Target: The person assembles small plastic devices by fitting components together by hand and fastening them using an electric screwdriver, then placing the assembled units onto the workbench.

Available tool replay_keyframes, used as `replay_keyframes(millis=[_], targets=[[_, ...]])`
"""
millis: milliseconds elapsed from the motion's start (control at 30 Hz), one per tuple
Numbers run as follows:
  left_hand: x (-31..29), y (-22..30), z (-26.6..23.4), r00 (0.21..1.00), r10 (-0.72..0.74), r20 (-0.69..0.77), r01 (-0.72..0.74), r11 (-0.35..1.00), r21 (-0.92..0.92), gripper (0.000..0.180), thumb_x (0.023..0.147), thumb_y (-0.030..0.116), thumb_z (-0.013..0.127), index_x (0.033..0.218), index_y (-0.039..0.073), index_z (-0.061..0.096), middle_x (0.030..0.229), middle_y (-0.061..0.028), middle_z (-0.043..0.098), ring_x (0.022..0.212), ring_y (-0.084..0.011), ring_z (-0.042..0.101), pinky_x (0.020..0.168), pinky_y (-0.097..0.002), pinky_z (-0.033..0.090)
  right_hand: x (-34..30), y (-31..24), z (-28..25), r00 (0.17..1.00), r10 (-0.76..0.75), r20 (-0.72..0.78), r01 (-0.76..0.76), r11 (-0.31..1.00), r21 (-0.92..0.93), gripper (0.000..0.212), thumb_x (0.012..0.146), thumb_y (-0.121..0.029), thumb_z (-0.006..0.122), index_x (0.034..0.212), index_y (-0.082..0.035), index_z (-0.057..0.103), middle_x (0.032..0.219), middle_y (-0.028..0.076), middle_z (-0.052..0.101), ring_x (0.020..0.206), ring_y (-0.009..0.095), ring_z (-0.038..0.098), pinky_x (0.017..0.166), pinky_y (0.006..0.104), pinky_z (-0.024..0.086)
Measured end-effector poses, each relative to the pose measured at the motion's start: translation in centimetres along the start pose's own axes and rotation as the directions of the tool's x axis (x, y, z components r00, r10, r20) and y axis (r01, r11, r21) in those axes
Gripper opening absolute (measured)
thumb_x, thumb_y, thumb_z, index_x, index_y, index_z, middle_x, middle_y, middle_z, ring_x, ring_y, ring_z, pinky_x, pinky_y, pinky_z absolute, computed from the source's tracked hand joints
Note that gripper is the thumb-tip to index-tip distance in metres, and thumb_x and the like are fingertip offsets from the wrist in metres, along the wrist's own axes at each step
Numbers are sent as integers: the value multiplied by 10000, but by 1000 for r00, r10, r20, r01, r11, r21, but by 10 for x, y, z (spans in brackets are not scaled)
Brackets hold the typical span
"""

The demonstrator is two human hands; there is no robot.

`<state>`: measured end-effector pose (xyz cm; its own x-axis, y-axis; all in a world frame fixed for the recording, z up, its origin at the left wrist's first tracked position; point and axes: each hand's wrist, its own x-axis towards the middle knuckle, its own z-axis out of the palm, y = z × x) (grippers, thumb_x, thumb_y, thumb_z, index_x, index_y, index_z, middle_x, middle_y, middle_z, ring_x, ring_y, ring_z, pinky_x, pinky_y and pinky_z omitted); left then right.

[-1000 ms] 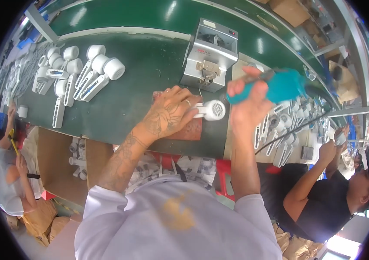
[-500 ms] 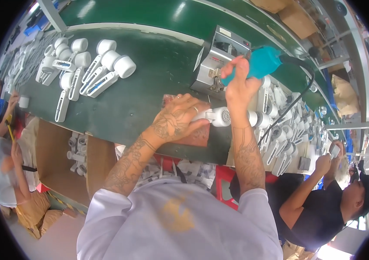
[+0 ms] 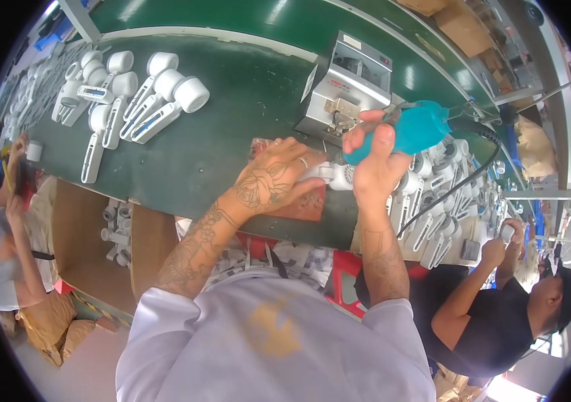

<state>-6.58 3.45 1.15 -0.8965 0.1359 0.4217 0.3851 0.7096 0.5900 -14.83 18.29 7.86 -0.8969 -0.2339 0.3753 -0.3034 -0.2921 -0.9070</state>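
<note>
My left hand (image 3: 268, 179) is closed over a white handheld fan (image 3: 343, 177), pressing it down on a reddish pad (image 3: 307, 209). Its handle is mostly under my palm, and the round grilled head points right. In my right hand (image 3: 380, 167) is a teal electric screwdriver (image 3: 424, 127), fingers wrapped round its body. The driver's front end is close to the fan's neck and head. Whether its tip touches the fan I cannot tell.
Behind the pad stands a grey metal screw feeder (image 3: 339, 90). Finished-looking white fans (image 3: 158, 100) lie at far left, and more are heaped at right (image 3: 433, 201). The driver's black cable (image 3: 463, 177) loops over that heap. Co-workers sit at both sides; a cardboard box (image 3: 91, 234) stands at left.
My right hand has lowered the electric screwdriver toward the fan and shifted slightly right. My left hand keeps its hold on the fan, almost unmoved.
</note>
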Motion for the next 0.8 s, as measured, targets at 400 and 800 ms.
replay_keyframes(millis=[400, 800], targets=[[1, 3, 0, 998, -26, 52, 23, 999, 49, 418, 948, 365, 638, 1268, 95, 638, 1146, -124, 644, 1122, -315, 585, 1014, -488, 449, -4, 19, -2, 999, 47, -22, -47, 999, -19, 372, 1054, -343, 549, 934, 7, 518, 689, 83, 542, 591, 193, 528, 582, 337, 464], [0, 3, 0, 999, -20, 39, 20, 1000, -5, 375, 944, 306, 613, 1246, 86, 645, 1154, -124, 640, 1148, -334, 574, 1028, -473, 435, 35, 2, 2, 990, -120, -78, 113, 990, -88, 342, 1026, -312, 608, 1050, 29, 608, 677, 33, 590, 599, 111, 567, 546, 253, 434]])
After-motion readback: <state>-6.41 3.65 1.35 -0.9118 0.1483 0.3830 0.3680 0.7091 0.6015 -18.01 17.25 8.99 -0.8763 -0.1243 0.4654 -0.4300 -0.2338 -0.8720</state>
